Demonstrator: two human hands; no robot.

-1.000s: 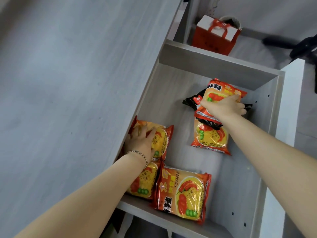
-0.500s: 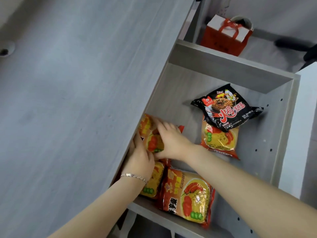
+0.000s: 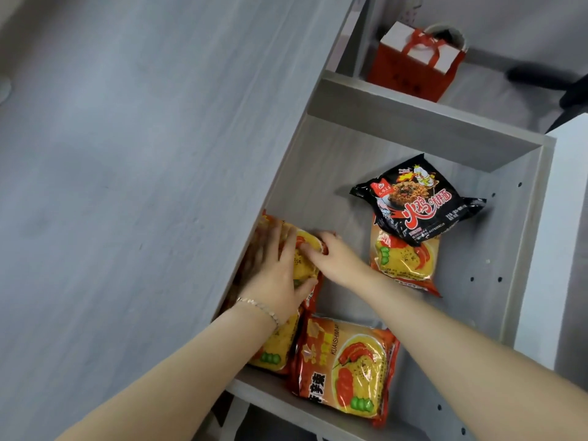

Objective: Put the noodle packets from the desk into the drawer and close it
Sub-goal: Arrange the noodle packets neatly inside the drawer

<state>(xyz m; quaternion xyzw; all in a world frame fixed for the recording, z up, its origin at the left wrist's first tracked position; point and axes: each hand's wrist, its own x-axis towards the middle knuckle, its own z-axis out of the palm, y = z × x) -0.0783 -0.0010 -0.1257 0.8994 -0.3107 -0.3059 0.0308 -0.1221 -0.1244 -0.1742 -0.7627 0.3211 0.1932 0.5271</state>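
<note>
The grey drawer (image 3: 525,249) stands pulled out beside the desk top (image 3: 143,186). Inside lie several noodle packets. My left hand (image 3: 273,278) lies flat on an orange packet (image 3: 305,259) at the drawer's left side, partly under the desk edge. My right hand (image 3: 337,259) grips the same packet from the right, fingers curled over its edge. Below them sits another orange packet (image 3: 276,348) and a third (image 3: 346,367) resting over the front wall. At the right, a black packet (image 3: 416,202) lies on top of an orange one (image 3: 404,262).
A red and white gift bag (image 3: 413,65) stands on the floor beyond the drawer. A white panel (image 3: 569,233) borders the drawer on the right. Dark chair legs (image 3: 547,81) show at the top right.
A second ago my right hand was on the right-hand pile; it left the black packet there and crossed to the left packet, where both hands now hold it.
</note>
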